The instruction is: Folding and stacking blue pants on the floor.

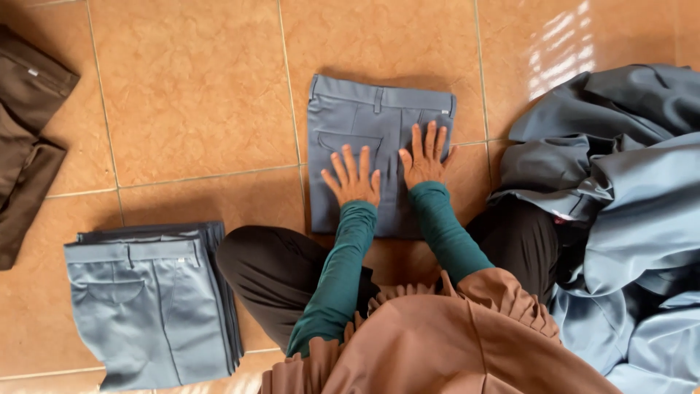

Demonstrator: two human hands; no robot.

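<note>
A folded pair of grey-blue trousers (357, 120) lies on the tiled floor in front of me, waistband away from me. My left hand (354, 179) rests flat on its middle, fingers spread. My right hand (425, 160) presses flat beside it, toward the trousers' right edge, fingers also spread. Both arms wear dark green sleeves. Neither hand grips anything.
A stack of folded grey-blue trousers (146, 306) sits on the floor at my left. A loose heap of grey-blue garments (627, 204) is piled at my right. Brown clothing (25, 131) lies at the far left edge. My knees in dark fabric flank the folded trousers.
</note>
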